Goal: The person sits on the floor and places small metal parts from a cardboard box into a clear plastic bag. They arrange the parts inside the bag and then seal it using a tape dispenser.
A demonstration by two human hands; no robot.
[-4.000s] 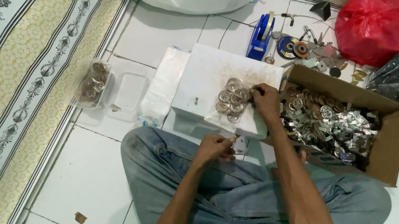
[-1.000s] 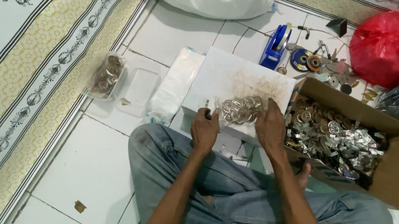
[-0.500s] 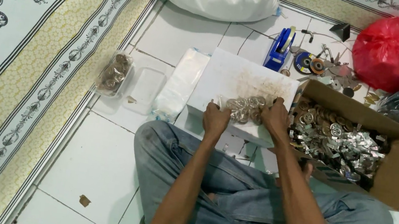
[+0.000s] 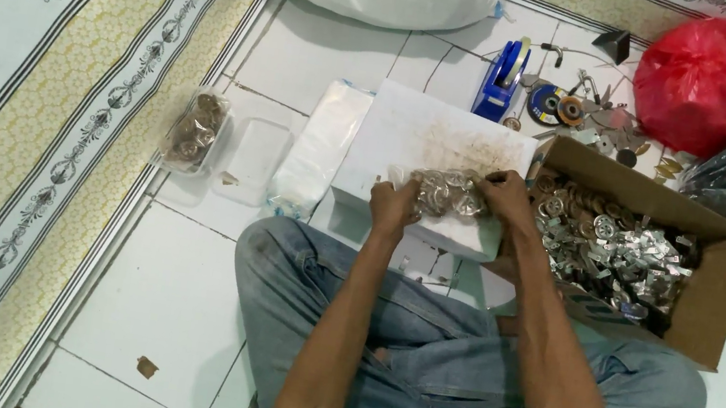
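Both hands grip one clear bag of metal parts: left hand (image 4: pixel 393 208) pinches its left end, right hand (image 4: pixel 508 196) its right end. Bag (image 4: pixel 446 195) rests on white box (image 4: pixel 433 143) between them. I should hold the mouth tight, so nothing spills.

a small heap of round, silvery and brownish metal discs (image 4: pixel 446 194), seemingly gathered in clear plastic, lies bunched on the white box (image 4: pixel 420 132) near its front edge, towards the right corner, pressed between both hands; single pieces are too small to tell apart.
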